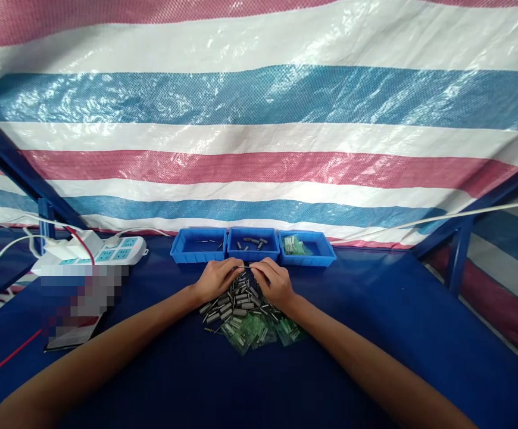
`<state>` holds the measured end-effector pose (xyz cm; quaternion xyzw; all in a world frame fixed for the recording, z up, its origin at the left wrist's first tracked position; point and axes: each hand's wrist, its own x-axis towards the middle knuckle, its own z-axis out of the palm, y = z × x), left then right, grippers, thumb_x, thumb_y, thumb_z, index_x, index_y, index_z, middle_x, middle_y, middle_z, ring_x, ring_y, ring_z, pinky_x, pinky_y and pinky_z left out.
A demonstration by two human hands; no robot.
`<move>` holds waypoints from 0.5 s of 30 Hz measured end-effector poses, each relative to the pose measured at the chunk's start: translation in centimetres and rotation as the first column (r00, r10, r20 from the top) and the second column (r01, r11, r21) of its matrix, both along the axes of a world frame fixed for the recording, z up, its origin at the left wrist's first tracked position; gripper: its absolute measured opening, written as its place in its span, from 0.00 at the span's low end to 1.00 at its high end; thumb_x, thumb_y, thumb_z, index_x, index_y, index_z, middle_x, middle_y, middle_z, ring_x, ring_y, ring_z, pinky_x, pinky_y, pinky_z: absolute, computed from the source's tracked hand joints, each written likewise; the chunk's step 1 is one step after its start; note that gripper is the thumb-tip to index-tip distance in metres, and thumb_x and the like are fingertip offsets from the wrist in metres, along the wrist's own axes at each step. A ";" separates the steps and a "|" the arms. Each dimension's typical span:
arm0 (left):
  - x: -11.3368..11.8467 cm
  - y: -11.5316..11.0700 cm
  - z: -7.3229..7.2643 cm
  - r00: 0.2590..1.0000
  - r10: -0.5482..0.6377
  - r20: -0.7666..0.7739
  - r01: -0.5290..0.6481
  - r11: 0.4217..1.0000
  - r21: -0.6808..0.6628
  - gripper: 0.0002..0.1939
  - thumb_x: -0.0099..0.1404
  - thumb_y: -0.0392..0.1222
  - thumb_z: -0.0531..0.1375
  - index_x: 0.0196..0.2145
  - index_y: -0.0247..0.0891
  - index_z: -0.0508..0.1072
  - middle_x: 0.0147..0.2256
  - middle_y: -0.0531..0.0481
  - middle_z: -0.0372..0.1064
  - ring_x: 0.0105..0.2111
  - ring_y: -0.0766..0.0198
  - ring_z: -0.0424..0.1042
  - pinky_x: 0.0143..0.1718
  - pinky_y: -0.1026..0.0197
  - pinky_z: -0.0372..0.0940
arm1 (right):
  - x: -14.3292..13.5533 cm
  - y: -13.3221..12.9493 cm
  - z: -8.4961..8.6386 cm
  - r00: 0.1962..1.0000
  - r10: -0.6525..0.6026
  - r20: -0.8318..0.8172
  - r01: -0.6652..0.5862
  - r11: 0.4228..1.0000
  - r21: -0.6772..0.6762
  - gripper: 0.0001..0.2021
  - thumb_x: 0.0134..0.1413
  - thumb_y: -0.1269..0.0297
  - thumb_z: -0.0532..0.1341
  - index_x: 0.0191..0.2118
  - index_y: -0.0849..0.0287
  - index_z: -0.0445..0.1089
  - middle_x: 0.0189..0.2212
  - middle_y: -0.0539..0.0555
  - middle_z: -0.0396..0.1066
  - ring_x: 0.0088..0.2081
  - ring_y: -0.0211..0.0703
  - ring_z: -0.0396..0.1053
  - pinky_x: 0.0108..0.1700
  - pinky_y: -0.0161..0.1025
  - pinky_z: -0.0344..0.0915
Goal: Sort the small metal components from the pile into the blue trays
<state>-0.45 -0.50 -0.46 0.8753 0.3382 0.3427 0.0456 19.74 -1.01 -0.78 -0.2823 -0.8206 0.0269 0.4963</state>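
My left hand and my right hand meet above a pile of small metal parts. Between their fingertips runs a thin metal pin, pinched at one end by each hand. Green plastic bags with small parts inside lie at the near side of the pile. Just beyond the hands stand three blue bins in a row. The left bin holds a few thin pins, the middle bin several metal cylinders, and the right bin a green bag.
A white power strip with plugs and cables is at the back left. Near it lies a dark-edged flat object, partly pixelated. A red cable crosses the blue table at left. Behind hangs a striped sheet between blue frame bars.
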 end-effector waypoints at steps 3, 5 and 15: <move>0.0 0.0 -0.1 1.000 0.002 0.003 -0.002 1.000 0.017 0.09 0.70 0.40 0.50 0.42 0.36 0.67 0.33 0.50 0.72 0.31 0.69 0.72 0.32 0.69 0.63 | 0.0 0.0 0.0 1.000 0.009 -0.004 -0.009 1.000 0.022 0.09 0.62 0.70 0.53 0.41 0.62 0.69 0.31 0.57 0.70 0.31 0.40 0.68 0.31 0.36 0.65; 0.0 0.1 -0.2 1.000 0.009 0.006 -0.009 0.999 0.031 0.09 0.70 0.41 0.50 0.42 0.36 0.67 0.32 0.50 0.71 0.30 0.69 0.71 0.31 0.69 0.62 | 0.0 0.0 -0.1 1.000 0.017 -0.003 -0.017 0.999 0.032 0.09 0.62 0.70 0.53 0.42 0.62 0.69 0.31 0.57 0.70 0.32 0.40 0.68 0.31 0.36 0.65; 0.0 0.1 -0.2 0.999 0.011 0.052 -0.015 0.997 0.070 0.08 0.69 0.40 0.53 0.41 0.36 0.69 0.30 0.50 0.72 0.26 0.70 0.70 0.28 0.69 0.61 | 0.0 0.1 -0.3 1.000 0.023 0.004 -0.023 0.998 0.050 0.09 0.61 0.71 0.53 0.44 0.63 0.69 0.31 0.57 0.70 0.31 0.40 0.67 0.30 0.36 0.64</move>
